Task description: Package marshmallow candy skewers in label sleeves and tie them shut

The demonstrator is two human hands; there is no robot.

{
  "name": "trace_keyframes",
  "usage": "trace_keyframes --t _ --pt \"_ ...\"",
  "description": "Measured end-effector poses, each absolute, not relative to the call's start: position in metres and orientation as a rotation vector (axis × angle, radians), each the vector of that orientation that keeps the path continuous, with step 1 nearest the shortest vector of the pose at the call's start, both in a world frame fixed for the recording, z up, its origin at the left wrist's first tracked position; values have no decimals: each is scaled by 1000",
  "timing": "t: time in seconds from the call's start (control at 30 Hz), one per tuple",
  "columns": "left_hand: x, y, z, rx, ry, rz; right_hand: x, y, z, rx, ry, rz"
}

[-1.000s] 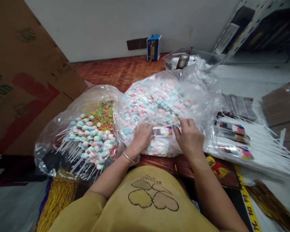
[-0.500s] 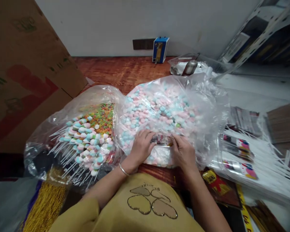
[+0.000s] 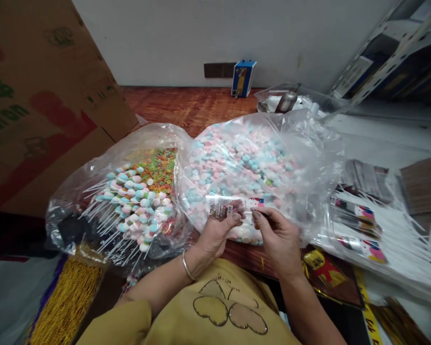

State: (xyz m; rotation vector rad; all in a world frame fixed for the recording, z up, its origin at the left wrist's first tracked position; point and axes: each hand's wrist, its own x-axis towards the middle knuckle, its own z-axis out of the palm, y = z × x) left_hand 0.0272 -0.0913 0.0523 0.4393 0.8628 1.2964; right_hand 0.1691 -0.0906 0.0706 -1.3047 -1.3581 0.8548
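The left grip (image 3: 215, 235) holds a printed packet (image 3: 221, 211).

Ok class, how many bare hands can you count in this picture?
2: the left hand, holding a printed packet over the marshmallow bag, and the right hand, at the packet's right end.

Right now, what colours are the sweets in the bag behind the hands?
Mostly pale pink and light blue sweets, best seen in the head view.
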Motion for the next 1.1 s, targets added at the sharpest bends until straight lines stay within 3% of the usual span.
trace_keyframes --t 0.23,0.57,0.93,1.1 --pt "10 -88 50 427 1059 1491 147 -99 56 -1221 -1315 1066" --pt "0 -92 44 512 1158 1560 135 -92 58 -1229 -1407 1031" --pt "-11 -80 44 224 931 1537 137 -90 57 -1172 -1485 840" --pt "-14 -75 45 106 919 1605 132 -95 61 -1062 -1553 556"
